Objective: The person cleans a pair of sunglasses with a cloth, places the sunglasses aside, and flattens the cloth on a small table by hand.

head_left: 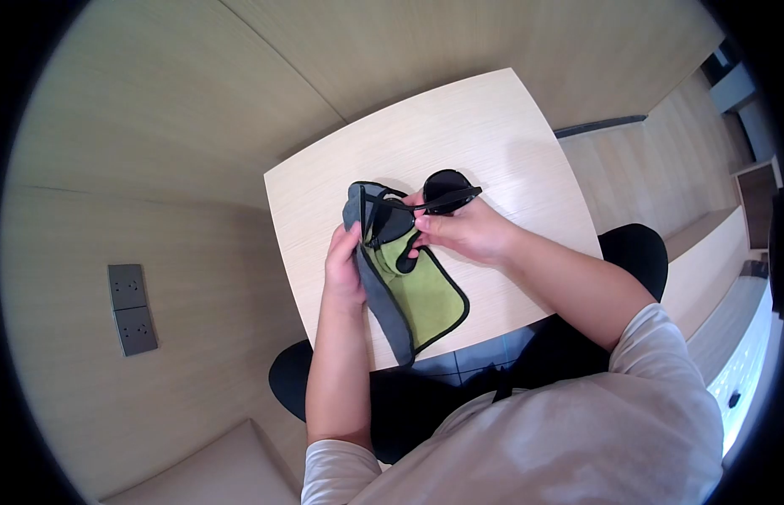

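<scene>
Over the table, my right hand [468, 229] is closed on a pair of black sunglasses [447, 192] with dark lenses. One lens is at the upper right, the other lies lower left against a cloth. The cloth [430, 295] is green on one side and grey on the other, with black edging. My left hand [346, 263] grips the cloth's grey side at its left edge, near the left end of the sunglasses. Part of the cloth is folded around the lower lens and hangs down toward the table's near edge.
The light wooden table [510, 126] stands against a wood-panelled wall [181, 109]. Grey power sockets [133, 310] are on the wall at left. A beige padded seat [211, 471] shows at the lower left, and white furniture [704, 261] at the right.
</scene>
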`<state>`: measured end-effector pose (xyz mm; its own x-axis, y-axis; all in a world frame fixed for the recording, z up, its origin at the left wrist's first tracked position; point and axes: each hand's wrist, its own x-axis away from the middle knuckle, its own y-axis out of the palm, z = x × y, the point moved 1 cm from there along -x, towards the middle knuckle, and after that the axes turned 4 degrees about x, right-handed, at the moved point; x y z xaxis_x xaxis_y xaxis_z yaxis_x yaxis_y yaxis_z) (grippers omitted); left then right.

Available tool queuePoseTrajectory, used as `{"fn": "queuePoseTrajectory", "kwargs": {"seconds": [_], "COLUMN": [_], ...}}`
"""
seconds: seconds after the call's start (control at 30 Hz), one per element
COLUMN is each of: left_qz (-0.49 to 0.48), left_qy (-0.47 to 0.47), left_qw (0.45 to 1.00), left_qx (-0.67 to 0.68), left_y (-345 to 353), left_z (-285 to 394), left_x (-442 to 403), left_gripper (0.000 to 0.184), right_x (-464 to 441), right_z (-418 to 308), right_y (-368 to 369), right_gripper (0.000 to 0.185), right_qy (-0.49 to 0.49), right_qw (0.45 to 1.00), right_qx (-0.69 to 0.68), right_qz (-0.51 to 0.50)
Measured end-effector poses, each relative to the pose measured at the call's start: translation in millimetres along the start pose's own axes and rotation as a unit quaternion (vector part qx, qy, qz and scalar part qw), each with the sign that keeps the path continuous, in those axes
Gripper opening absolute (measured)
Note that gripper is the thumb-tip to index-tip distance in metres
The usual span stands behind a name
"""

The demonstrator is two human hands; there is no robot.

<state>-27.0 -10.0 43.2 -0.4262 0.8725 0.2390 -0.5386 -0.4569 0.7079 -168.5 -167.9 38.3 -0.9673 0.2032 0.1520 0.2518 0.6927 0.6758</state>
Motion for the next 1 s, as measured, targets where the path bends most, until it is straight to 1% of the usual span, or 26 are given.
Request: {"fn": "queuePoseTrajectory", "kwargs": {"seconds": [0.03,0.07,0.13,0.17,0.2,0.27,0.3,0.33,0.4,0.43,0.57,0.63,0.67,0.77,0.83,0.87,0.9,0.93,0.97,1.0], "left_qz": [-0.072,-0.072,-0.084,-0.115,-0.115,-0.038,-0.017,-0.017,-0.037,-0.044,-0.037,-0.022,-0.020,0.005,0.055,0.055,0.036,0.017,0.040,0.040], "left_qy": [-0.037,-0.037,0.025,0.006,0.006,0.026,0.036,0.036,0.056,0.061,0.054,0.091,0.091,0.096,0.138,0.138,0.161,0.184,0.175,0.175], "left_qw": [0.996,0.996,0.996,0.992,0.992,0.988,0.979,0.979,0.964,0.964,0.969,0.959,0.960,0.968,0.954,0.954,0.964,0.970,0.968,0.968], "left_qx": [0.025,0.025,0.007,0.045,0.045,-0.145,-0.198,-0.198,-0.258,-0.253,-0.237,-0.266,-0.265,-0.233,-0.262,-0.262,-0.210,-0.157,-0.175,-0.175], "left_y": [5,1,-3,-5,-1,4,9,14,26,20,27,23,21,5,-1,-3,2,7,11,15], "left_z": [5,3,1,2,2,-3,-4,-5,-3,-6,-4,-6,-6,-13,-15,-17,-16,-15,-13,-11], "left_x": [2,1,0,2,4,4,2,1,3,1,3,3,2,0,1,2,3,4,5,5], "left_gripper": [0.043,0.043,0.046,0.049,0.049,0.053,0.053,0.053,0.042,0.036,0.037,0.038,0.038,0.041,0.041,0.041,0.039,0.038,0.041,0.041], "right_x": [0,1,1,2,2,1,0,0,-1,-1,-2,-2,-2,-1,-2,-3,-4,-3,-2,-1], "right_z": [0,-1,-2,-4,-5,-6,-5,-5,-4,-5,-6,-6,-9,-8,-7,-7,-8,-9,-12,-15], "right_y": [-1,-3,-2,-1,0,-3,-4,-5,-5,-3,0,0,2,3,3,5,6,7,9,11], "right_gripper": [0.025,0.023,0.020,0.019,0.018,0.019,0.019,0.019,0.018,0.018,0.017,0.016,0.016,0.014,0.014,0.013,0.012,0.012,0.012,0.012], "right_qy": [0.000,0.000,0.000,0.006,0.013,0.019,0.025,0.025,0.051,0.052,0.055,0.049,0.062,0.068,0.063,0.044,0.025,0.025,0.011,-0.003], "right_qw": [1.000,1.000,1.000,1.000,1.000,0.999,0.999,0.999,0.998,0.998,0.998,0.998,0.997,0.997,0.997,0.999,0.998,0.998,0.993,0.986], "right_qx": [0.000,0.010,0.020,0.002,-0.016,-0.030,-0.045,-0.045,-0.038,-0.039,-0.038,-0.044,-0.041,-0.027,-0.017,0.020,0.058,0.057,0.113,0.168], "right_qz": [0.000,0.003,0.006,0.009,0.012,0.004,-0.003,-0.003,0.013,0.013,0.005,-0.001,0.006,0.021,0.029,0.008,-0.013,-0.013,-0.010,-0.008]}}
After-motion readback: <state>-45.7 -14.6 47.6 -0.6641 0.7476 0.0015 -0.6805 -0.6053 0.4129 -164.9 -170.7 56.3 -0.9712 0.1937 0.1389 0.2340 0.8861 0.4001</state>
